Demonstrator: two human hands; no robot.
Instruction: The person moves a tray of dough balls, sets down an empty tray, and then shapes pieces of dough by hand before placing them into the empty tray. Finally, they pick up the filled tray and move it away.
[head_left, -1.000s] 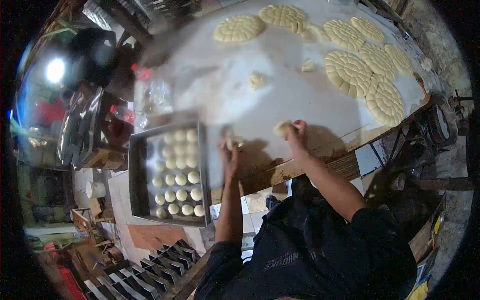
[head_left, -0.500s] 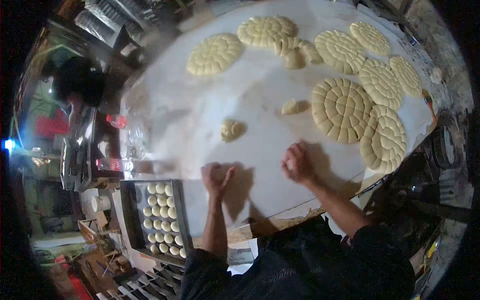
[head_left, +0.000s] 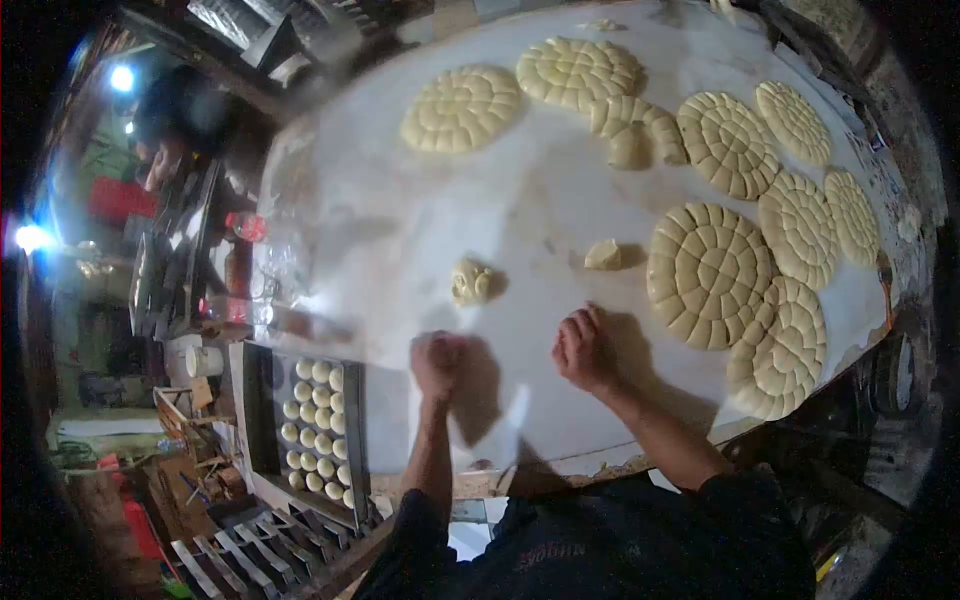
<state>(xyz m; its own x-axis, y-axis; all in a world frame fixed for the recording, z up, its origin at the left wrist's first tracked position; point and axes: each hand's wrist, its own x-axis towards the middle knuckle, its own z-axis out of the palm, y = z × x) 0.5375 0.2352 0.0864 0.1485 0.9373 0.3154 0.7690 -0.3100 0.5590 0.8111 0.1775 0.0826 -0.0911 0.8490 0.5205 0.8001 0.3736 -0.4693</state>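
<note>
On the pale work table (head_left: pixel 520 380), my left hand (head_left: pixel 437 366) rests with its fingers curled; whatever lies under them is hidden. My right hand (head_left: pixel 586 350) is curled over the table to its right, its palm side out of sight. A small lumpy dough piece (head_left: pixel 470 282) sits just beyond my left hand. Another cut dough piece (head_left: pixel 603 255) lies beyond my right hand. To the right is a large round of dough (head_left: pixel 708 275) divided into segments, with more such rounds around it.
A metal tray (head_left: pixel 362 440) with several rows of dough balls (head_left: pixel 325 444) stands at the table's left front edge. Plastic bottles (head_left: pixel 228 309) lie at the left side. Another person's hand (head_left: pixel 160 165) shows at the upper left. A brush (head_left: pixel 886 290) lies at the right edge.
The view has shifted. My left hand's fingers and thumb are drawn in more tightly. My right hand has moved slightly to the left and stays curled.
</note>
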